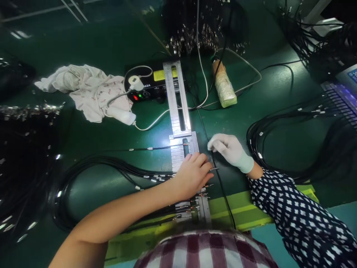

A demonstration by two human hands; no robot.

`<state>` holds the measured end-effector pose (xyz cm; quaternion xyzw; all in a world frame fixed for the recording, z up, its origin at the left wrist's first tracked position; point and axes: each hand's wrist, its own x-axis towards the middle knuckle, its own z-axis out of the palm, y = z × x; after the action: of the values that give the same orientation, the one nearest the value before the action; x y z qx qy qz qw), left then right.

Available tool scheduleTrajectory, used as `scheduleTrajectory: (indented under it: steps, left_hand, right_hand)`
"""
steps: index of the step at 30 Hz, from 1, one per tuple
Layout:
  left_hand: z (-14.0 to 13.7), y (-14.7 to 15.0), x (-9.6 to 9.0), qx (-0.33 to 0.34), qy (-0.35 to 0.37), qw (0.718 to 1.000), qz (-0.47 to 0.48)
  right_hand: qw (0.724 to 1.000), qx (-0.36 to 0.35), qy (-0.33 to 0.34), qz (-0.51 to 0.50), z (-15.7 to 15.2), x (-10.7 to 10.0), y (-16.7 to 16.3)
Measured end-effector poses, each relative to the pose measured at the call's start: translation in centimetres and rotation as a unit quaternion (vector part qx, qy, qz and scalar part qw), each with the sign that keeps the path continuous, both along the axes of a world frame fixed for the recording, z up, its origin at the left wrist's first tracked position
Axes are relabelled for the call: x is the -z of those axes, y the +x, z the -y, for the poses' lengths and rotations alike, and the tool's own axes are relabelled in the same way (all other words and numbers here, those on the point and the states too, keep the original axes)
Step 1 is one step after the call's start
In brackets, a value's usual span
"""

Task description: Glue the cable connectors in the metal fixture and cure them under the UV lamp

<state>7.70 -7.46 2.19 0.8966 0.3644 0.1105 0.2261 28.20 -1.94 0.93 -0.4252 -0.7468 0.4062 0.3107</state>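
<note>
My bare left hand lies across the slotted metal fixture, its fingers bent and pressed together. A thin cable end pokes out beside the fingertips, and the palm hides the rest. In a white glove, my right hand is closed just right of the fixture, above a thin black cord. Its curled fingers hide whatever is in them. One black cable lies in an upper slot with its stripped end over the fixture's opening. Several other cable ends rest in the lower slots.
Looped black cables lie left, with another bundle right. Behind are a black control box with red and green lights, a white handheld tool, crumpled cloth and a wrapped handle. Yellow-green tape lines the front edge.
</note>
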Motion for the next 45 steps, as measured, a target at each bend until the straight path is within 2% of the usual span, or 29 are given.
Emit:
scheduleTrajectory:
  steps: [4,7,9,11,13,15,17,19,21,23,25,27,30,31,33,34,36,38,40,43,45]
  left_hand:
    - [-0.4,0.4,-1.0,-0.029,-0.014,0.999,0.041]
    - [-0.8,-0.1,-2.2,-0.052,-0.018,0.995,0.077]
    - [-1.0,-0.6,-2.8,-0.061,-0.014,0.994,0.086]
    - [-1.0,-1.6,-2.8,-0.079,0.002,0.994,0.082]
    - [-0.9,-3.5,-2.4,-0.113,0.021,0.991,0.067]
    - [-0.8,-6.5,-1.7,-0.158,0.034,0.986,0.046]
    - [-0.6,-10.1,-1.3,-0.192,0.057,0.98,0.018]
    - [-0.6,-14.0,-1.7,-0.201,0.077,0.977,0.01]
    - [-0.6,-17.7,-3.0,-0.189,0.111,0.976,-0.007]
    - [-0.5,-20.7,-4.7,-0.151,0.225,0.959,-0.083]
    - [-0.4,-22.4,-5.9,-0.139,0.292,0.934,-0.149]
    - [-0.2,-22.3,-5.6,-0.15,0.306,0.917,-0.209]
    - [0.1,-18.7,-2.8,-0.154,0.289,0.912,-0.248]
    - [0.1,-17.0,-1.7,-0.147,0.276,0.921,-0.234]
    - [-0.2,-13.5,0.3,-0.123,0.201,0.961,-0.147]
    - [-0.4,-12.0,0.9,-0.117,0.152,0.977,-0.093]
    - [-1.1,-10.0,1.7,-0.103,0.068,0.992,-0.006]
    - [-1.8,-9.5,1.8,-0.094,0.024,0.995,0.039]
    - [-2.4,-9.9,1.7,-0.085,0.016,0.995,0.056]
    - [-3.4,-10.9,1.3,-0.052,0.042,0.996,0.064]
    - [-4.1,-11.3,1.2,-0.025,0.083,0.995,0.055]
  right_hand:
    - [0.975,-0.116,0.169,0.092,1.0,-1.5,1.0]
    - [0.954,-0.12,0.253,0.104,1.6,-2.5,0.8]
    - [0.952,-0.101,0.266,0.109,1.7,-3.0,0.7]
    - [0.961,-0.064,0.254,0.093,1.7,-3.4,0.9]
    - [0.975,-0.002,0.213,0.065,1.5,-3.4,1.3]
    - [0.986,0.053,0.15,0.055,1.3,-3.0,1.5]
    - [0.992,0.078,0.079,0.065,1.2,-2.4,1.2]
    - [0.995,0.07,0.026,0.071,1.2,-1.9,0.0]
    - [0.996,0.046,0.003,0.076,1.2,-1.7,-1.7]
    - [0.995,0.018,0.003,0.099,1.1,-1.6,-3.7]
    - [0.992,-0.001,0.014,0.124,1.0,-1.5,-5.4]
    - [0.991,-0.01,0.026,0.134,0.9,-1.3,-6.8]
    - [0.991,-0.01,0.037,0.131,0.7,-0.8,-7.8]
    - [0.991,-0.009,0.037,0.128,0.7,-0.6,-7.9]
    - [0.993,-0.011,0.035,0.109,0.7,-0.4,-7.6]
    - [0.995,-0.012,0.035,0.093,0.7,-0.3,-7.3]
    - [0.997,-0.006,0.044,0.061,0.7,-0.2,-6.1]
    - [0.997,0.013,0.059,0.055,0.8,-0.1,-4.5]
    - [0.994,0.047,0.068,0.067,0.8,0.3,-3.0]
    - [0.992,0.079,0.055,0.079,0.9,0.8,-1.8]
    - [0.992,0.071,0.048,0.089,0.8,0.9,-1.7]
